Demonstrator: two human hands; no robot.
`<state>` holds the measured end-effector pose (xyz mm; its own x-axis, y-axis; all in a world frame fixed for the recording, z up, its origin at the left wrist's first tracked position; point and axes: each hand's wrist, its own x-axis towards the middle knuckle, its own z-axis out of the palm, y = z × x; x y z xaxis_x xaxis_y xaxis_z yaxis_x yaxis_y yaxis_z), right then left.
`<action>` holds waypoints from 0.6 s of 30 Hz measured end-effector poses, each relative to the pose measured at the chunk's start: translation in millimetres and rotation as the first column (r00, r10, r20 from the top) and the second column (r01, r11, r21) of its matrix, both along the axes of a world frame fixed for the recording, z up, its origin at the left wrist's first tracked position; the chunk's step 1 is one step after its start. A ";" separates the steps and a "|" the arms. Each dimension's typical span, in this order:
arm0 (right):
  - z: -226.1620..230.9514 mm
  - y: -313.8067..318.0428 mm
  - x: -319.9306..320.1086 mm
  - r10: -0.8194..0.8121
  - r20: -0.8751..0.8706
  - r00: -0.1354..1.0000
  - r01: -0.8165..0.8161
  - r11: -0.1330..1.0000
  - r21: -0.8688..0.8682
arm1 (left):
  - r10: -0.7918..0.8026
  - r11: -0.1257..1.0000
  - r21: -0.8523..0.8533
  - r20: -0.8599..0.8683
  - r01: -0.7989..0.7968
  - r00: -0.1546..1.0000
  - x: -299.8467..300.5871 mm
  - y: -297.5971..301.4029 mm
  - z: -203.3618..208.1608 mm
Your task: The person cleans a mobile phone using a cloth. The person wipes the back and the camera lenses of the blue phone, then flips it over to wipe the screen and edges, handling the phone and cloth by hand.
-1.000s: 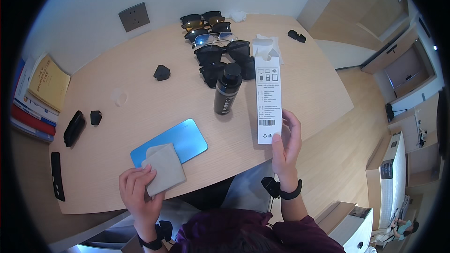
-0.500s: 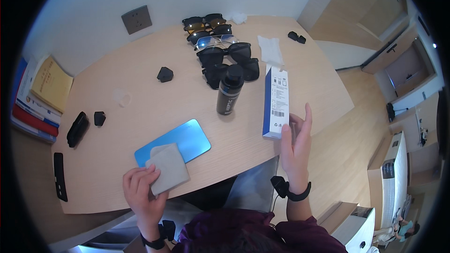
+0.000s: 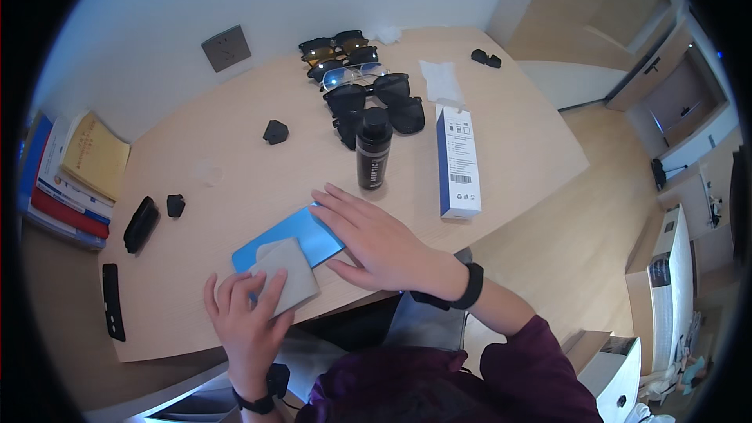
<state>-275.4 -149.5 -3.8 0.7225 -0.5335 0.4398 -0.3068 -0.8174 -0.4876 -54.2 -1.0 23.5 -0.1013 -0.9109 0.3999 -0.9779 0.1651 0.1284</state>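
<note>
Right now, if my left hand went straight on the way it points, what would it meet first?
Beyond the grey cloth it touches, your left hand would probably meet what looks like a blue phone, partly under that cloth; its height above the phone is unclear.

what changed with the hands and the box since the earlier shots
The right hand has let go of the white-and-blue box, which now lies on the desk with its blue side showing, and has moved left to the right end of the blue phone-shaped slab. The left hand stays at the grey cloth; the black bottle still stands upright.
</note>
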 end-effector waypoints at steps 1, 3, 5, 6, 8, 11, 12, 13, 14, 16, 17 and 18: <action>-5.7 -4.9 4.3 0.018 0.001 1.000 -0.018 0.999 -0.041 | -0.030 0.999 0.013 0.045 0.030 0.999 -0.1 -1.6 3.4; -7.9 -9.5 8.7 0.042 0.008 0.999 -0.042 0.996 -0.080 | -0.061 0.996 0.058 -0.043 0.063 0.997 2.8 -5.9 5.3; -5.1 -10.2 9.3 0.084 0.023 0.996 -0.085 0.995 0.045 | -0.086 0.990 0.102 -0.134 0.100 0.987 4.7 -12.8 3.6; -5.4 -10.0 9.9 0.088 0.028 0.996 -0.089 0.995 0.045 | -0.133 0.984 0.106 -0.117 0.145 0.984 2.9 -18.2 2.1; -7.6 -9.2 10.6 0.073 0.052 0.996 -0.076 0.995 0.059 | -0.178 0.975 0.115 -0.098 0.189 0.979 0.1 -21.2 1.1; -3.9 -8.4 8.8 0.055 0.068 0.996 -0.061 0.993 0.099 | -0.209 0.974 0.087 -0.008 0.209 0.978 -0.4 -22.8 1.5; -3.4 -9.3 8.3 0.054 0.071 0.996 -0.061 0.993 0.102 | -0.191 0.977 0.087 -0.037 0.193 0.981 2.9 -20.3 1.9; -3.4 -10.1 7.9 0.052 0.072 0.996 -0.060 0.992 0.115 | -0.172 0.980 0.088 -0.066 0.177 0.983 6.3 -17.4 2.1; -3.4 -10.9 7.3 0.049 0.072 0.996 -0.058 0.990 0.128 | -0.171 0.980 0.093 -0.064 0.176 0.983 9.1 -14.1 2.1; -1.4 -10.8 6.9 0.044 0.071 0.996 -0.054 0.987 0.148 | -0.023 0.991 0.123 -0.183 0.047 0.983 17.0 -7.0 2.8; -0.5 -10.9 6.6 0.038 0.065 0.997 -0.048 0.985 0.165 | -0.023 0.991 0.127 -0.179 0.046 0.984 20.8 -5.4 2.7; -0.1 -10.7 6.5 0.038 0.069 0.997 -0.050 0.984 0.169 | -0.008 0.993 0.117 -0.159 0.027 0.987 24.0 -3.2 2.5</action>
